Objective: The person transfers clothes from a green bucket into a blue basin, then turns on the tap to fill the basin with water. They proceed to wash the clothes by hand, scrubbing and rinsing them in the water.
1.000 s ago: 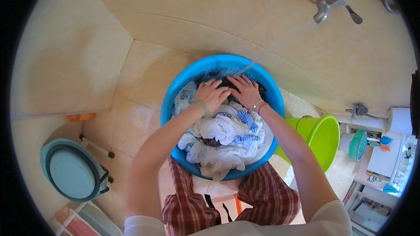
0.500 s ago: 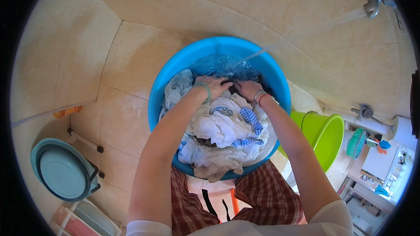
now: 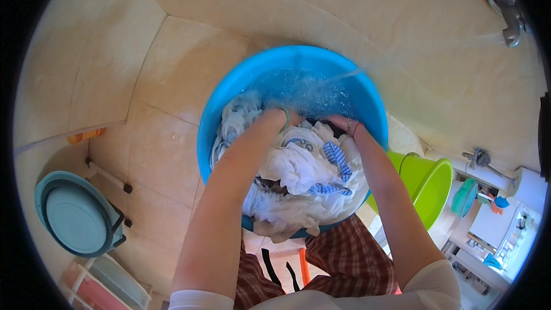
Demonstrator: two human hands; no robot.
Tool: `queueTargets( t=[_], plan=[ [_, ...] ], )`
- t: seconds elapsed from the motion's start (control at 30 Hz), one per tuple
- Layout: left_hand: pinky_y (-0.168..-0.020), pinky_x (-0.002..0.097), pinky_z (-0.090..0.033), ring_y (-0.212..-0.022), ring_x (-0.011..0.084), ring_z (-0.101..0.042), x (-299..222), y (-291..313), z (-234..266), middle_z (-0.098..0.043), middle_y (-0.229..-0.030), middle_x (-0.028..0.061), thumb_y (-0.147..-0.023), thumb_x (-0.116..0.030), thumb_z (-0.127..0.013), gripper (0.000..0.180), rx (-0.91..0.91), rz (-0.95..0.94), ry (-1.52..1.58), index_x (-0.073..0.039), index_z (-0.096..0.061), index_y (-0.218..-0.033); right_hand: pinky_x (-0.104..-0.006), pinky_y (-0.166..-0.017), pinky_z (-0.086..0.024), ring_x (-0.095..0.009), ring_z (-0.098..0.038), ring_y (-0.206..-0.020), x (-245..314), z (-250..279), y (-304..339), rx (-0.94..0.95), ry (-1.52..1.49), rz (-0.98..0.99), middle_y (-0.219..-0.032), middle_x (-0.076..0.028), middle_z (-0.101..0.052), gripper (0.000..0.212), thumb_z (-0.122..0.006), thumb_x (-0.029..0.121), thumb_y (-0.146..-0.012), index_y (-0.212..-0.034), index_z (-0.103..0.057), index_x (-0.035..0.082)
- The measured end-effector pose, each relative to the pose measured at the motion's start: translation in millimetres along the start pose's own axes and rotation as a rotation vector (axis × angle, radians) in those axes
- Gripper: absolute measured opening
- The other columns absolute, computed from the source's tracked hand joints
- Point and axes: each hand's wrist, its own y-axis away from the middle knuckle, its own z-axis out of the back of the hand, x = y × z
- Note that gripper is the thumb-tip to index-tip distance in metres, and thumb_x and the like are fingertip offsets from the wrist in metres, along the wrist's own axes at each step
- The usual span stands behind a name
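A wide blue basin [image 3: 208, 129] holds water and a heap of wet laundry. Both of my hands reach over the heap to the water's edge. My left hand [image 3: 293, 118], with a green bangle at the wrist, dips in beside a dark cloth [image 3: 313, 121]; its fingers are hidden. On the other side of that cloth is my right hand [image 3: 342, 121], its fingers also out of sight. Under my forearms lie white garments [image 3: 293, 166] and a blue-and-white checked cloth [image 3: 337, 159]. Running water [image 3: 341, 76] falls into the far part of the basin.
A metal tap [image 3: 508, 20] sticks out of the tiled wall at the upper right. Beside the basin stands a lime-green bucket [image 3: 422, 186]. Grey-blue basins [image 3: 77, 218] and a white rack [image 3: 86, 281] are on the left. My knees flank the basin's near side.
Both hands have sunk lower into the water by the dark cloth, so their fingers no longer show. The water churns and foams more. The whole view has shifted slightly.
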Motion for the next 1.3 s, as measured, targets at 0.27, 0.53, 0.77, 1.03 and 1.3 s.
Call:
queueTargets(
  t=[0.27, 0.53, 0.77, 1.03, 1.3],
  plan=[
    [-0.104, 0.0450, -0.030, -0.130, 0.0302, -0.034, -3, -7, -7, -0.030, -0.145, 0.0119, -0.089, -0.046, -0.043, 0.056, -0.014, 0.012, 0.051, -0.019, -0.037, -0.137, -0.0377, -0.086, -0.043, -0.037, -0.053, -0.101, -50, 8, 10, -0.518, 0.767, 0.194, -0.115, -0.018, -0.056, 0.024, -0.053, 0.022, -0.087, -0.105, -0.061, 0.007],
    [-0.100, 0.0474, -0.033, -0.125, 0.0311, -0.038, 9, 36, 2, -0.039, -0.136, 0.0139, -0.089, -0.036, -0.051, 0.045, -0.360, -0.079, 0.005, -0.022, -0.044, -0.131, -0.0409, -0.098, -0.033, -0.034, -0.043, -0.119, 35, -73, 159, -0.520, 0.463, 0.786, -0.126, -0.013, -0.049, 0.047, -0.063, 0.031, -0.080, -0.118, -0.053, 0.005],
    [-0.095, 0.0359, -0.039, -0.113, 0.0283, -0.051, 23, 37, 4, -0.057, -0.118, 0.0108, -0.090, -0.035, -0.051, 0.034, -0.416, -0.396, 0.620, -0.013, -0.058, -0.116, -0.0483, -0.101, -0.027, -0.035, -0.037, -0.126, 46, -104, 185, -0.552, 0.644, 0.881, -0.133, -0.011, -0.044, 0.057, -0.080, 0.022, -0.060, -0.107, -0.050, 0.006],
    [-0.098, 0.0311, -0.036, -0.115, 0.0180, -0.049, 15, 99, 26, -0.057, -0.118, 0.0050, -0.094, -0.047, -0.040, 0.050, 0.118, -0.349, 1.652, -0.009, -0.052, -0.124, -0.0298, -0.094, -0.039, -0.017, -0.052, -0.106, 100, -81, 247, -0.461, -0.549, 0.750, -0.115, -0.009, -0.054, 0.052, -0.056, 0.001, -0.070, -0.120, -0.044, 0.003],
    [-0.063, 0.0358, -0.056, -0.107, 0.0231, -0.054, 21, 91, 31, -0.051, -0.122, 0.0073, -0.084, -0.016, -0.058, 0.044, -0.361, -0.139, 1.899, -0.012, -0.047, -0.127, -0.0318, -0.095, -0.039, -0.026, -0.050, -0.113, 79, -11, 157, -0.694, 0.465, 0.905, -0.121, -0.014, -0.053, 0.046, -0.055, -0.006, -0.071, -0.116, -0.057, 0.005]
  ],
)
